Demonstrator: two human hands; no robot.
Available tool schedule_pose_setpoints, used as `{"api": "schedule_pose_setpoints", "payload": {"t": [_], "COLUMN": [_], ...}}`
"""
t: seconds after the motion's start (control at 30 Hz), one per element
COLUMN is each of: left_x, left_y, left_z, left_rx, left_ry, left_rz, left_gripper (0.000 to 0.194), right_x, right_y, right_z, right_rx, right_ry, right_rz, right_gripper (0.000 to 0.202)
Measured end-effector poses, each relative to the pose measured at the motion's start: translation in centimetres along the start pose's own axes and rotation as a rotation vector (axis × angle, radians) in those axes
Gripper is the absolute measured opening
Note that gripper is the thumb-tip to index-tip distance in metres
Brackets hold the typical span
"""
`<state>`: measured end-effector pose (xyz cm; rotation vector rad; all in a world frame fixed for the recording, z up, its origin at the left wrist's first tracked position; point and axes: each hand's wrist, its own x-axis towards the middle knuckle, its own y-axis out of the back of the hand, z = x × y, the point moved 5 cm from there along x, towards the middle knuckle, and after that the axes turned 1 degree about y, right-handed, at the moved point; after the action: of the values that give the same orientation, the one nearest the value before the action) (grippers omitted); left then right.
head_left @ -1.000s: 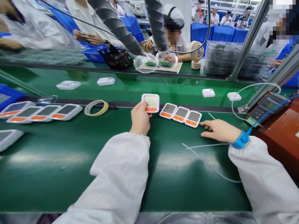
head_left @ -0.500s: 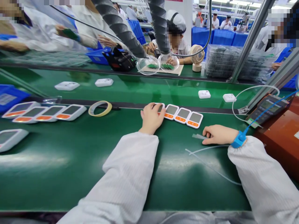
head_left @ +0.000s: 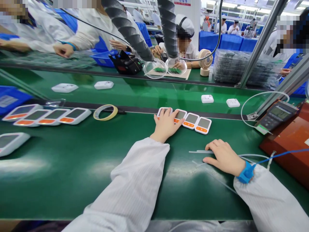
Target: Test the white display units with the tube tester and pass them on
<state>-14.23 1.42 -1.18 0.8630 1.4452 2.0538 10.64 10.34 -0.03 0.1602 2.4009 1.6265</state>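
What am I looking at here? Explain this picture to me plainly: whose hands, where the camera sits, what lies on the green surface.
The camera is worn on a person's head and looks down at their own two bare hands. The left hand lies flat on a row of small white devices with grey screens and orange strips on the green table. The right hand, with a blue wrist strap, rests on thin clear plastic strips. A roll of yellowish tape lies to the left. Other people work across the belt.
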Motion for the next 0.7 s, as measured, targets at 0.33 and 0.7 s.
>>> {"api": "schedule_pose_setpoints", "payload": {"t": [0.33, 0.7], "left_x": [1.0, 1.0], "left_y": [-1.3, -1.4], "left_z": [0.5, -3.1], "left_rx": [-0.011, 0.000], "left_ry": [-0.058, 0.098], "left_rz": [0.012, -0.027], "left_gripper": [0.056, 0.072], "right_x": [0.5, 0.1], "right_y": [-0.6, -0.7], "right_z": [1.4, 1.3], "right_rx": [0.141, 0.139], "right_ry": [0.040, 0.061], "right_rz": [0.156, 0.177], "right_gripper": [0.015, 0.009]}}
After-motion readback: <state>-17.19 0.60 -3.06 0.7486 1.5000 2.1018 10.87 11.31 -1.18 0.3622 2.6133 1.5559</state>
